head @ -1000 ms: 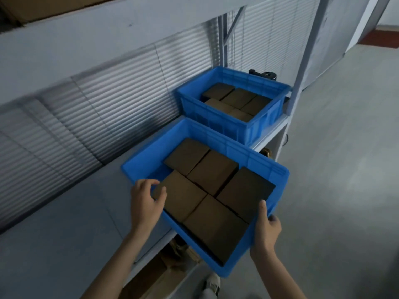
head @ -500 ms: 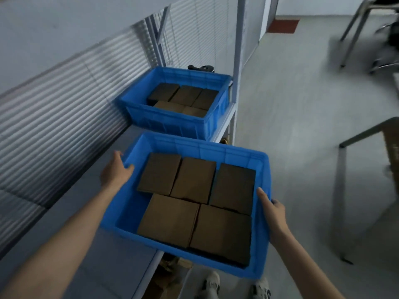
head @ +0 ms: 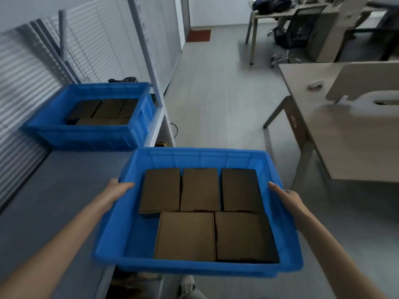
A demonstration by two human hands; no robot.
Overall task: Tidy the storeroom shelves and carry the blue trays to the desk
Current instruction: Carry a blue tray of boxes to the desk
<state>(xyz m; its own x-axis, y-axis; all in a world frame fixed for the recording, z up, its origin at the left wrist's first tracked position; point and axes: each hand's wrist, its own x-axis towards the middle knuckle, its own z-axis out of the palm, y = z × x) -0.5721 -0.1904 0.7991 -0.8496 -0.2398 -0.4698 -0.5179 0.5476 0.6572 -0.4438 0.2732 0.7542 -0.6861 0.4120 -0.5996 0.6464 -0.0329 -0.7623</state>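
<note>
Beside the shelf (head: 54,190), blue tray (head: 200,158) of brown boxes (head: 185,236) in the grip of left hand (head: 117,189) and right hand (head: 285,197).

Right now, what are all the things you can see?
held tray: one, blue, in front, carried in both hands
near boxes: five, brown, lying flat inside the held tray
shelf tray: one, blue, on the shelf, far left
far boxes: brown, inside the shelf tray, count unclear
shelf: one, grey, left
desk: one, beige, right
chair: one, black, far right
mat: one, reddish, far floor
left hand: grips the held tray's left rim
right hand: grips the held tray's right rim
</note>
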